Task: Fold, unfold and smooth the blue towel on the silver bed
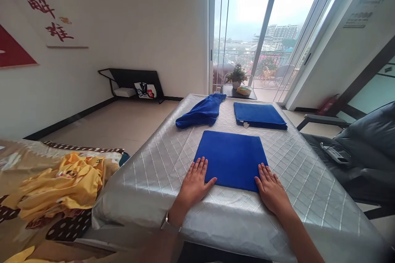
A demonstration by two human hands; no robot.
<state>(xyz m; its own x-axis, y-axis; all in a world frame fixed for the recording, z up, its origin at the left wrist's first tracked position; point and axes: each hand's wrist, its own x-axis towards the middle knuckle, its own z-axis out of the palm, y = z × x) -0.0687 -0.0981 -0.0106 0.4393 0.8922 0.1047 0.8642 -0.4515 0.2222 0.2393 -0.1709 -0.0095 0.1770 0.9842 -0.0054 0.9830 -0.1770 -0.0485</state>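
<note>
A flat blue cloth (232,158), folded to a near-square, lies on the silver quilted table cover (160,160) close in front of me. My left hand (197,181) rests with spread fingers on its near left corner. On its right edge lies my right hand (271,187), fingers stretched out flat. Neither hand grips anything. Behind it to the right sits a stack of folded blue cloths (259,114) with a small white label at its front edge. A crumpled blue cloth (202,111) lies at the far left of the cover.
To the left, yellow garments (70,181) are heaped on a patterned brown cloth. A dark armchair (367,152) holding a small grey device (335,154) stands at the right. Beyond the table's far end are a potted plant (237,76) and sliding glass doors.
</note>
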